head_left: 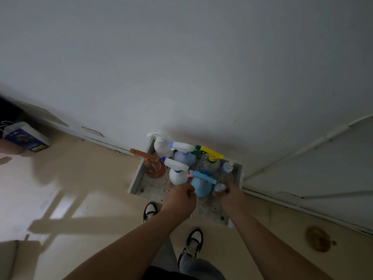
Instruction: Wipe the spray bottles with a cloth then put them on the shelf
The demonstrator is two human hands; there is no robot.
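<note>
Pinching the small bottle [219,188] on the shelf [149,188] at frame centre with the right hand [230,194], and curling the left hand [182,196] beside the blue sprayer [201,184], hold unclear. Lift straight up, clear of that sprayer.

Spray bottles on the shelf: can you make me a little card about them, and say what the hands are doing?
place: speckled shelf against a white wall
back row: white bottle, pale blue bottle, yellow-trigger bottle, far small bottle
front row: amber bottle, second white bottle, blue bottle
right hand: holds the nearest small bottle
left hand: fingers curled beside the blue bottle; grip unclear
cloth: not in view
</note>
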